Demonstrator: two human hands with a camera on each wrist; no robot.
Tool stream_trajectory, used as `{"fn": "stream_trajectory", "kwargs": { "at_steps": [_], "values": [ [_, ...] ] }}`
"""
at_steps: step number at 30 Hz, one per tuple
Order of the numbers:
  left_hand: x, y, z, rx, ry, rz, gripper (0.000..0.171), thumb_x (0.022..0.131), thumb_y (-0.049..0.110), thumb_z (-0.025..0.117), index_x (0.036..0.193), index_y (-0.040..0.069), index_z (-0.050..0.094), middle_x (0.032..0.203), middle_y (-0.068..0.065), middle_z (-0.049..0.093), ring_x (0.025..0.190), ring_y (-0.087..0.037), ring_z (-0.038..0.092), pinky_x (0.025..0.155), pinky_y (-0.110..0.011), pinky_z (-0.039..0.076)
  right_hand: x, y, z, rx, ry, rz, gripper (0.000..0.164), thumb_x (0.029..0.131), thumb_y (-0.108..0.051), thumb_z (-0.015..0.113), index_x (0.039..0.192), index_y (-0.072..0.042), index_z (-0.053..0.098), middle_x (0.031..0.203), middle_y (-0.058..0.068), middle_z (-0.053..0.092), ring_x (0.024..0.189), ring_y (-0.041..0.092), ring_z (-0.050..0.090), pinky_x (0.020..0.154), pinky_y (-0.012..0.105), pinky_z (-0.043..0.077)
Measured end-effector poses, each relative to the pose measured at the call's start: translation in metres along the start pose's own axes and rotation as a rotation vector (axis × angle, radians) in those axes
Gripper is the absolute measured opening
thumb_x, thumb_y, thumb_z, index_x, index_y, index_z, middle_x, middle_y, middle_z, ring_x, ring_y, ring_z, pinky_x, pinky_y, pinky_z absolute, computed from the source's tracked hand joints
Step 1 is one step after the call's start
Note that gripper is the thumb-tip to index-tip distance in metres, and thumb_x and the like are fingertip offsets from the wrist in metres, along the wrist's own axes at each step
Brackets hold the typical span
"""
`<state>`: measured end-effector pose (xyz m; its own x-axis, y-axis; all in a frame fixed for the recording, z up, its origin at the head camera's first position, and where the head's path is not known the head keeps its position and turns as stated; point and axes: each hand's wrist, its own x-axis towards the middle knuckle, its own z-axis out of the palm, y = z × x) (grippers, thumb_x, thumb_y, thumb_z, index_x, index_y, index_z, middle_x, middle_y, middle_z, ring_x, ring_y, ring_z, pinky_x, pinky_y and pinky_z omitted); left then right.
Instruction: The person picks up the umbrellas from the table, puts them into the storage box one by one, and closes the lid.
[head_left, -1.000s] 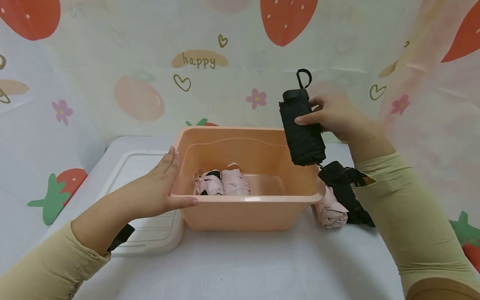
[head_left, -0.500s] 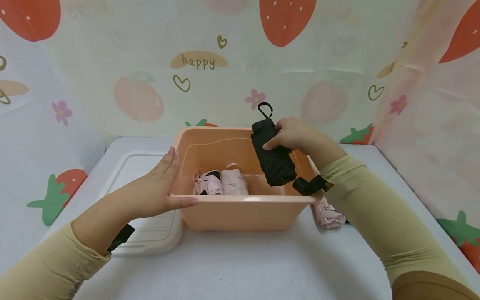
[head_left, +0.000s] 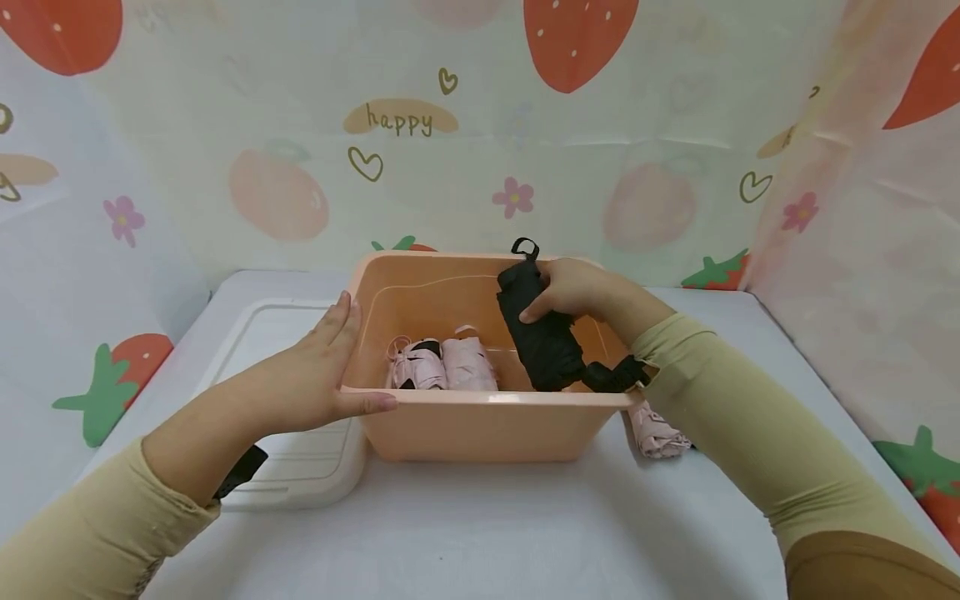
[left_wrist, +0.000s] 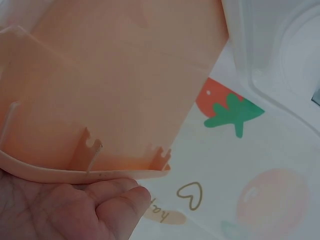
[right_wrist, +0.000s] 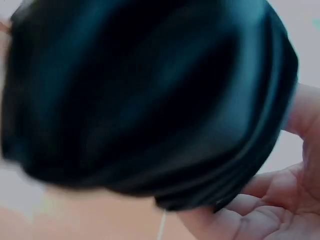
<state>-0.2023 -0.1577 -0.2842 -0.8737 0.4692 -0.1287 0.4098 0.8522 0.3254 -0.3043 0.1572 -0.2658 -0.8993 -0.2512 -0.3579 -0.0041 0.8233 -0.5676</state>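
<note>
In the head view my right hand (head_left: 573,290) grips a folded black umbrella (head_left: 542,333) with a wrist loop at its top. The umbrella is tilted, its lower end down inside the peach plastic bin (head_left: 480,429). Its dark folds (right_wrist: 150,100) fill most of the right wrist view, with fingers curled round the side. Two folded pink umbrellas, one with black patches (head_left: 420,367) and one plainer (head_left: 468,364), lie in the bin's left half. My left hand (head_left: 307,379) rests with straight fingers against the bin's left rim, the thumb along the front edge.
A white lid (head_left: 300,467) lies on the table left of the bin, partly under my left forearm. Right of the bin, another rolled pink umbrella (head_left: 658,432) lies on the white tabletop (head_left: 480,533). A strawberry-print cloth (head_left: 285,83) hangs behind.
My right hand has carried the black umbrella left and down, from above the bin's right end into it. The left hand stays on the rim.
</note>
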Motion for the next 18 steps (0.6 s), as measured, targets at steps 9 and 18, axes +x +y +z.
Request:
{"fn": "stream_trajectory", "kwargs": {
  "at_steps": [9,18],
  "values": [
    [-0.0005,0.0018,-0.0019,0.003,-0.007,-0.008,0.124,0.069,0.081,0.043,0.142,-0.001,-0.013,0.149,-0.014,-0.020,0.138,-0.030,-0.010,0.108,-0.051,0.012,0.0068,0.0077,0.0084,-0.084,-0.030,0.027,0.071,0.080,-0.028,0.071,0.135,0.003,0.038,0.127,0.017,0.049,0.104,0.028,0.054,0.081,0.037,0.050],
    [0.0006,0.0019,-0.0013,0.006,-0.012,-0.011,0.124,0.069,0.081,0.042,0.142,-0.001,-0.015,0.149,-0.014,-0.021,0.138,-0.030,-0.010,0.108,-0.052,0.012,0.0068,0.0100,0.0109,0.070,-0.083,0.001,0.054,0.089,-0.012,0.058,0.134,0.008,0.035,0.116,0.026,0.054,0.087,0.028,0.064,0.072,0.034,0.054]
  ]
}}
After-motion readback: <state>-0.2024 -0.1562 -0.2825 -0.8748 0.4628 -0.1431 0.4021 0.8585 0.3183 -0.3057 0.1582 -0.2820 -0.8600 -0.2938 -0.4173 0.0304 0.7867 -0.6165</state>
